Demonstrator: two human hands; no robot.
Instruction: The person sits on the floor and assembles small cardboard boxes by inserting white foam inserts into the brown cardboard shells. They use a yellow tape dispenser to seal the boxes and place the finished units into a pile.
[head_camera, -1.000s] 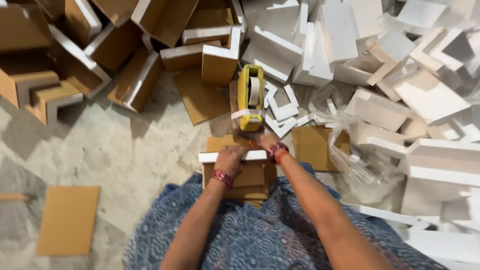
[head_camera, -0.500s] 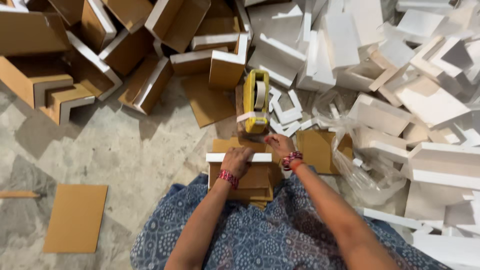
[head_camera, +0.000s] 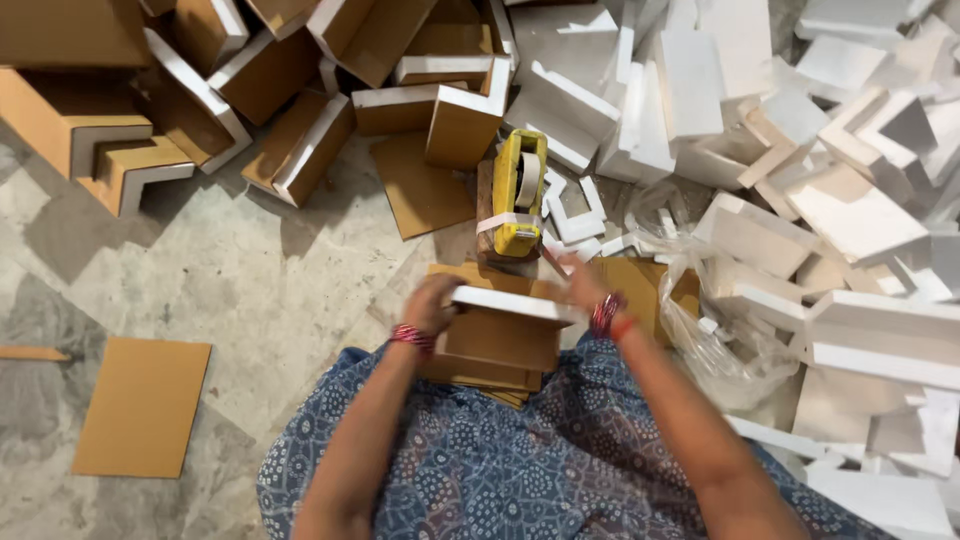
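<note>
Since the earlier frames I see the foam-and-cardboard block (head_camera: 505, 335) lifted and tipped, its brown face now turned toward me, and both hands have shifted around it. Behind everything spreads the big heap of white foam pieces (head_camera: 800, 130), with the stack of brown-faced corner blocks (head_camera: 200, 90) to the far left. Closer, a flat cardboard sheet (head_camera: 143, 405) lies alone on the stone floor (head_camera: 250, 270), and a clear plastic bag (head_camera: 720, 340) sags on the right. The block sits just over my lap, above a small stack of cardboard sheets. My left hand (head_camera: 432, 305) grips its left edge, fingers curled on it. My right hand (head_camera: 575, 285) is blurred at the block's right end; I cannot tell how its fingers lie. The yellow tape dispenser (head_camera: 520, 195) stands just beyond. I judge the block could slip, because the right side looks loosely supported, and knock the dispenser over.
</note>
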